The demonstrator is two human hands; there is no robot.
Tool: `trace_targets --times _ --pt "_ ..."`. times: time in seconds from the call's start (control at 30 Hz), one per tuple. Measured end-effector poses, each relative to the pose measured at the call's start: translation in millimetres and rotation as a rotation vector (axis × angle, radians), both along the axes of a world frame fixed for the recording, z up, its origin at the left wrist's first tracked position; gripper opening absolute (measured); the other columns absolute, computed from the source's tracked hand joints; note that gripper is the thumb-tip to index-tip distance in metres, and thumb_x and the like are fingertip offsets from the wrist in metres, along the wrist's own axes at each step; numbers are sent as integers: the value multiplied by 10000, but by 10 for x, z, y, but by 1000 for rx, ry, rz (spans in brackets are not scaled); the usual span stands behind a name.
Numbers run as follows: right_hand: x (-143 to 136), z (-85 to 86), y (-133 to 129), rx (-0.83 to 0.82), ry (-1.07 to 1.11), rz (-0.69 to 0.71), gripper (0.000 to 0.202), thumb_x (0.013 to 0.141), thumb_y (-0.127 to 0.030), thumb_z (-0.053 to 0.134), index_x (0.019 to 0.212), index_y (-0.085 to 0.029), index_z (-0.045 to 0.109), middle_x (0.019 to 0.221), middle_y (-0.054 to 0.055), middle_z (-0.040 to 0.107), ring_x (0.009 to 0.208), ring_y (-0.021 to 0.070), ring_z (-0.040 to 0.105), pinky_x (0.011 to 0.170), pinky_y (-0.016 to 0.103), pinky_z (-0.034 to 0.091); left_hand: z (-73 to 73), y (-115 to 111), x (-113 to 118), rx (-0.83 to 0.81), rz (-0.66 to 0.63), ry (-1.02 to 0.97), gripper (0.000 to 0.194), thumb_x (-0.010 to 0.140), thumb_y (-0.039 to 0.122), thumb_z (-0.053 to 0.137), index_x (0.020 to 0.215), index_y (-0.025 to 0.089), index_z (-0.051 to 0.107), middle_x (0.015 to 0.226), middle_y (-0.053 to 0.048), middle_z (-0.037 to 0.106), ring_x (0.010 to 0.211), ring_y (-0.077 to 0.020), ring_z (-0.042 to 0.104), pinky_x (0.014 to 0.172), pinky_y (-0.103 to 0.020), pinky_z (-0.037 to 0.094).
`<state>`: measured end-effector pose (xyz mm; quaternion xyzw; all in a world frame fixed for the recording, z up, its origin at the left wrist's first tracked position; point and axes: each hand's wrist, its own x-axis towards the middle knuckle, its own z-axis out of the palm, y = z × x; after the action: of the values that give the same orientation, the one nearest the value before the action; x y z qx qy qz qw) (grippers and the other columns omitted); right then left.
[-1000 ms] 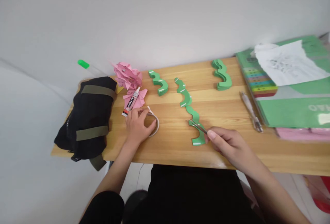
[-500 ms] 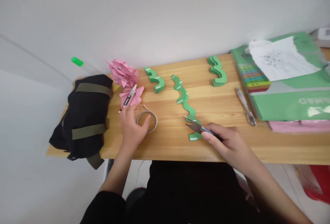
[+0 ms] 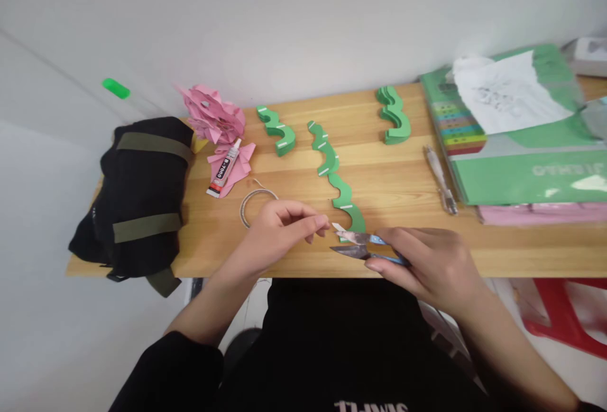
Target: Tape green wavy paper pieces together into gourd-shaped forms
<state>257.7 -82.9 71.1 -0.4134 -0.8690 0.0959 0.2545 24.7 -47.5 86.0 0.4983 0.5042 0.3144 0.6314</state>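
Green wavy cutouts (image 3: pixel 342 191) form a chain at center, running far to near. The right hand (image 3: pixel 434 266) grips scissors (image 3: pixel 360 251), blades parted, by the near end; whether the left hand (image 3: pixel 272 235) pinches anything is unclear. Left, a tape roll (image 3: pixel 242 208); between hands, apparently, a white sliver (image 3: pixel 338 227).

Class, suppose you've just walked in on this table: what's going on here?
The right hand holds open scissors, with a small white strip at one blade tip. The left hand is close by, fingertips together; whether it grips anything is unclear. Just beyond, green wavy pieces bearing white strips lie end to end. A tape roll and glue tube lie to the left.
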Motion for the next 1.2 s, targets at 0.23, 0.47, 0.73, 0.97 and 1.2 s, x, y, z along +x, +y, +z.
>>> trace_targets --times 0.23,0.47,0.73,0.97,1.2 --pt "-28 36 -11 81 -17 19 397 981 -449 415 795 -163 617 499 -8 569 423 99 503 440 241 336 4 -44 27 -76 -28 -77 116 732 254 704 653 178 742 621 -17 684 507 -61 501 505 -178 424" --pt "-45 27 -25 70 -10 38 381 982 -440 415 816 -166 621 503 -8 574 410 97 487 435 240 323 53 -28 60 -105 0 -83 51 631 196 760 613 174 718 586 1 660 477 -52 474 470 -175 389" --pt "31 -33 -21 -320 85 35 395 967 -470 426 816 -165 627 507 -18 553 409 90 480 423 227 309 18 -1 86 -22 90 -167 71 636 173 764 600 165 704 559 21 638 469 -34 471 479 -148 392" --pt "-257 -117 -80 -981 840 -292 503 919 -638 359 699 -201 478 484 -73 297 411 71 255 384 222 206 -102 25 299 73 318 -262 123 657 250 783 639 162 698 559 24 620 468 -37 459 479 -153 401" --pt "-404 -91 -32 -1094 979 -263 523 866 -680 440 711 -185 499 485 -81 291 414 51 209 367 202 138 -156 17 446 118 288 -300 55 695 206 745 666 180 707 580 36 631 505 -41 492 560 -171 454"
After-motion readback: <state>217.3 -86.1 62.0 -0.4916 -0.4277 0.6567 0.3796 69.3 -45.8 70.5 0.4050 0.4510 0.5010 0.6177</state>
